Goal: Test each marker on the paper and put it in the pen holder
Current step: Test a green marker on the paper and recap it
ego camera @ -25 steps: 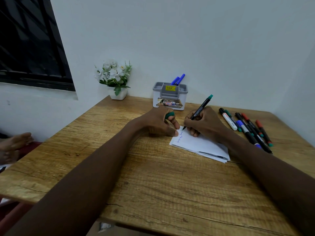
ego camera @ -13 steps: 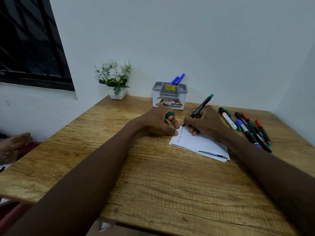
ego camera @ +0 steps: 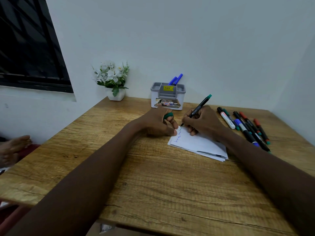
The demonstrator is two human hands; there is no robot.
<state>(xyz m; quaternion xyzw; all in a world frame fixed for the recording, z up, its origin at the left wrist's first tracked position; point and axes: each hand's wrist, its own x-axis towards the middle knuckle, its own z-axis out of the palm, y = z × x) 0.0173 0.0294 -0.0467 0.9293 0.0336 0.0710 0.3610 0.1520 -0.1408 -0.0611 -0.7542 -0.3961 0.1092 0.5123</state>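
Note:
My right hand point(ego camera: 202, 123) grips a black marker with a green end point(ego camera: 198, 109), its tip touching the far left corner of the folded white paper point(ego camera: 198, 144). Blue and green scribbles run along the paper's left edge. My left hand point(ego camera: 158, 123) curls round the green cap point(ego camera: 168, 115) and its fingertips rest at the paper's left corner. The grey and white pen holder point(ego camera: 167, 96) stands at the back by the wall with two blue markers point(ego camera: 176, 79) in it. Several more markers point(ego camera: 245, 127) lie in a row to the right of the paper.
A white pot of white flowers point(ego camera: 113, 80) stands at the table's back left corner. A dark window point(ego camera: 29, 48) fills the left wall. Someone's bare foot point(ego camera: 13, 149) shows beyond the table's left edge. The wooden table point(ego camera: 153, 184) has bare surface in front of me.
My right hand has slid the marker tip up along the paper's left edge, lengthening the scribble. My left hand has stayed put with the cap.

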